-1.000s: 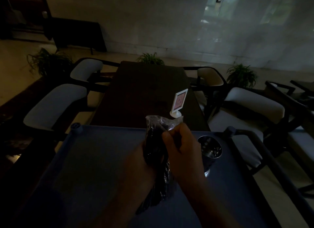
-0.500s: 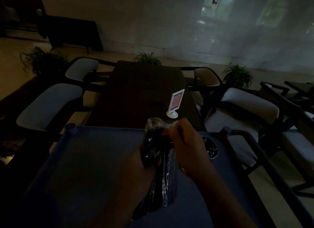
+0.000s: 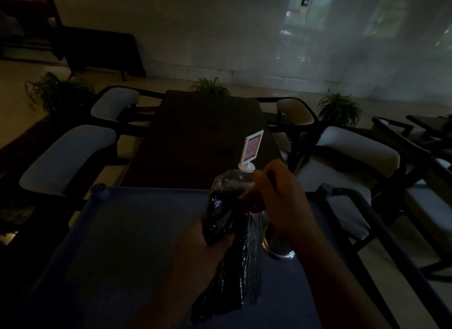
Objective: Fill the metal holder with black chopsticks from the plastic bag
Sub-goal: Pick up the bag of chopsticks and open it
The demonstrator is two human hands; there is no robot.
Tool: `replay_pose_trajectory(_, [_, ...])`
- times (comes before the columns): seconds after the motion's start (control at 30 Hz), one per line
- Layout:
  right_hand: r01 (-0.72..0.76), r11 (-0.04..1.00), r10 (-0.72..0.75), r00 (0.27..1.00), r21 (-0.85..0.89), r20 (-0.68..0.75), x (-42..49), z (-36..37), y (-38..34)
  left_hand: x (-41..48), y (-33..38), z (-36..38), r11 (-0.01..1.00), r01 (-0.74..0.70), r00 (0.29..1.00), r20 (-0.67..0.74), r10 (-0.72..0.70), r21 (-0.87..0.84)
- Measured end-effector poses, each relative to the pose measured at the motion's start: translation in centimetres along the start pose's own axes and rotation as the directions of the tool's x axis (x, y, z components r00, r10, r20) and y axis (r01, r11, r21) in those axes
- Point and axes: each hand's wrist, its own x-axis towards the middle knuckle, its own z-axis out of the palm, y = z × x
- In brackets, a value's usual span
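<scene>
- Dim scene; the plastic bag [image 3: 227, 230] of black chopsticks [image 3: 220, 221] is held up over the blue cart top [image 3: 127, 243], near-right of centre, not resting flat on it.
- Left hand [image 3: 203, 245] is wrapped around the bag's middle, fingers clenched on it. Judged reason: it holds the bundle steady so the other hand can work the top.
- Right hand [image 3: 276, 201] is at the bag's upper end, fingers closed on something at the mouth, either the loose plastic or the chopstick tips. Too dark to tell which.
- Bag's long axis runs near-to-far, tilted a little; the open, crumpled clear end points up and far, the closed end hangs down toward the near edge of the cart.
- Chopsticks lie along that same axis inside the bag; individual sticks can't be made out, just a dark mass with glints.
- Metal holder [image 3: 276, 243] stands upright on the cart just right of the bag, mostly hidden under the right wrist; only the shiny lower part shows. Contents can't be told.
- Holder being right beside the bag looks deliberate: short transfer once sticks are out.
- Judged step: opening the bag or getting first hold of the sticks; filling seems not yet begun.
- Beyond the cart: dark desk [image 3: 205, 137] with a small white sign stand [image 3: 252, 150], chairs [image 3: 68, 154] either side.
</scene>
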Motion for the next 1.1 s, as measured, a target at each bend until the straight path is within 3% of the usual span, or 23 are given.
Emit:
replay_pose_trajectory(0.23, [-0.037,0.999,0.037,0.999,0.01,-0.022,0.4,-0.9,-0.8,0.4,-1.0,0.7,0.999,0.026,1.0,0.009,-0.026,-0.025])
replay_pose_trajectory(0.83, [-0.143,0.99,0.139,0.983,0.023,0.118,2.9,-1.1,0.6,0.8,-2.1,0.7,0.989,0.093,0.995,0.03,-0.09,-0.117])
replay_pose_trajectory(1.1, [-0.093,0.994,0.1,0.985,-0.051,0.144,4.3,-0.8,0.6,1.0,-2.1,0.4,0.994,0.056,0.998,0.019,-0.055,-0.099])
